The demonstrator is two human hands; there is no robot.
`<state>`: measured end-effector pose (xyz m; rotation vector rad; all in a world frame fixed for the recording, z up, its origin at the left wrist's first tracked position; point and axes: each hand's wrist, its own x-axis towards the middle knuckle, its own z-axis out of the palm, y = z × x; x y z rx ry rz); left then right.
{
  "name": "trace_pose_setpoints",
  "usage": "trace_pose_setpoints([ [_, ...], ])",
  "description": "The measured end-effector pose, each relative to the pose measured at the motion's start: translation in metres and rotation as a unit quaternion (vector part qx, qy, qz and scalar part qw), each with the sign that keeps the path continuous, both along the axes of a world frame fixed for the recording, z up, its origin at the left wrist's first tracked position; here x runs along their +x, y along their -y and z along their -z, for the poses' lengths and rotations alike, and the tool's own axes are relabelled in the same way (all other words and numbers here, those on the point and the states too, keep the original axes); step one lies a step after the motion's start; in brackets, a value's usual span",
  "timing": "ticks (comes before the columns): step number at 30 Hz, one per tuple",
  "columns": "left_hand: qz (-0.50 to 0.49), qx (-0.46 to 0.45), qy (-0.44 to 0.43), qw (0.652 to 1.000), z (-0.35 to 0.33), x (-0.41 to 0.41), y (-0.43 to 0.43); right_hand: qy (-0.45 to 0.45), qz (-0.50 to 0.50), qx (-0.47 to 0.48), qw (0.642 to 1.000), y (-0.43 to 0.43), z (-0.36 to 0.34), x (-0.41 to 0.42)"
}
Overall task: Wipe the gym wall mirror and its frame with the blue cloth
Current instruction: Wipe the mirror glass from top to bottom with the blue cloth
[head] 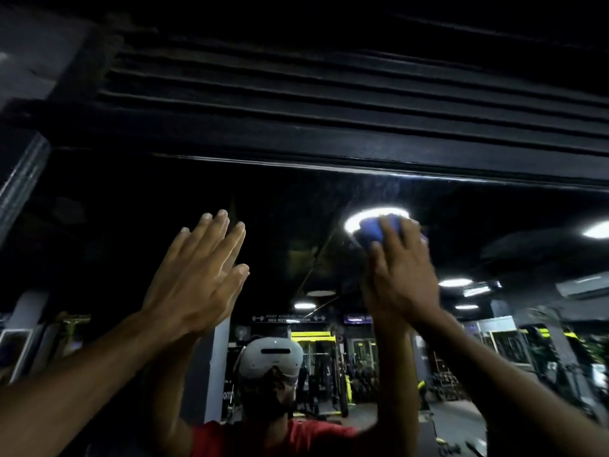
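The wall mirror fills the lower part of the view and its dark top frame runs across above my hands. My right hand presses a bunched blue cloth against the glass high up, a little below the frame. My left hand lies flat against the glass to the left, fingers straight and together, with nothing in it. Both arms are raised. The mirror doubles both hands and shows my red shirt and head camera.
Above the frame sits a dark slatted panel. A dark side frame stands at the left edge. Reflected in the glass are ceiling lights, gym racks with yellow bars and other machines.
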<state>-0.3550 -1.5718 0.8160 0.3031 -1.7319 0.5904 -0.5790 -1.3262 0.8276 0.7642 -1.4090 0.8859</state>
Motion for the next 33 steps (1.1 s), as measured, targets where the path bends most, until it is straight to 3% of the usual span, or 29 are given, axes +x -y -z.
trace_pose_setpoints([
  [3,-0.009,-0.012,-0.007,1.000,0.001,0.000,0.007,0.074,-0.007,-0.062,0.995,0.026,0.039,0.018],
  [7,0.000,-0.009,0.002,1.000,0.000,0.000,0.006,0.002,-0.010,0.089,0.996,0.067,0.065,0.068],
  [10,0.004,0.008,-0.022,1.000,-0.015,0.016,0.016,-0.085,-0.016,0.204,0.975,0.065,0.028,0.071],
  [12,-0.001,0.023,-0.030,0.999,-0.030,0.030,0.028,-0.071,-0.013,0.155,0.985,0.058,-0.014,0.061],
  [14,-0.021,0.016,-0.020,0.999,-0.044,0.040,0.039,0.014,0.001,0.024,1.000,0.058,-0.058,0.055],
  [16,-0.025,0.022,-0.040,0.999,-0.059,0.053,0.050,0.108,-0.005,-0.082,0.991,0.078,-0.094,0.069],
  [18,-0.023,0.040,-0.055,0.997,-0.071,0.065,0.061,0.115,-0.009,-0.108,0.987,0.107,-0.113,0.094],
  [21,-0.034,0.026,-0.050,0.998,-0.077,0.071,0.071,0.001,-0.004,0.004,1.000,0.136,-0.107,0.123],
  [24,-0.027,0.028,-0.053,0.998,-0.076,0.067,0.074,-0.103,-0.023,0.149,0.983,0.123,-0.074,0.123],
  [26,-0.001,0.027,-0.058,0.998,-0.073,0.068,0.073,-0.125,-0.020,0.194,0.973,0.102,-0.060,0.108],
  [28,0.019,0.020,-0.054,0.998,-0.061,0.070,0.069,-0.055,-0.011,0.127,0.990,0.083,-0.046,0.083],
  [31,0.012,-0.003,-0.015,1.000,-0.023,0.072,0.073,0.048,-0.003,-0.077,0.996,0.083,-0.009,0.074],
  [33,0.008,-0.016,-0.005,1.000,-0.005,0.073,0.082,0.078,-0.002,-0.104,0.991,0.111,0.020,0.094],
])
